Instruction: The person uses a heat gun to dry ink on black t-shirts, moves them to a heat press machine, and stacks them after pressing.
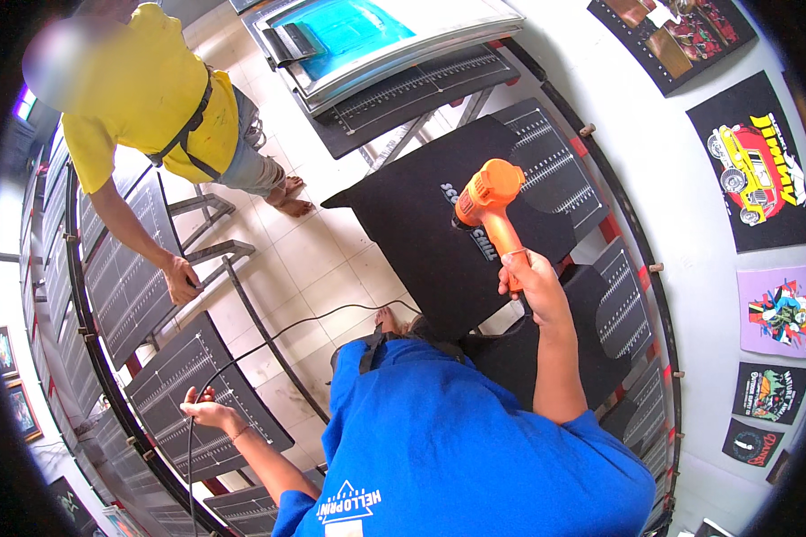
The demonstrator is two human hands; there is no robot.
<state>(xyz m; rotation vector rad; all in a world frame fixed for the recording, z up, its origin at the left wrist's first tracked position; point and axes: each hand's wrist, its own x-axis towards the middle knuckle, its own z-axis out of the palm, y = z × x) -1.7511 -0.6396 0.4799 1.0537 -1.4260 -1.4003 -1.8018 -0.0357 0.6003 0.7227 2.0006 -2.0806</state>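
My right hand (534,283) is wrapped round the handle of an orange heat gun (493,190). Its dark nozzle is over pale lettering on a black T-shirt (394,215), which is spread on a board at the right-hand rack. Whether the nozzle touches the cloth I cannot tell. Off to the left, my left hand (210,411) has its fingers closed on a black cable (331,311). From there the cable hangs down on one side and loops across to my waist on the other. A second dark shirt (533,353) lies on the nearer board.
A co-worker in a yellow shirt (161,80) stands at far left, one hand by the left row of grey marked boards (134,277). At the back, a screen frame (430,40) with blue ink holds a squeegee (294,43). Printed shirt panels (757,170) line the right wall.
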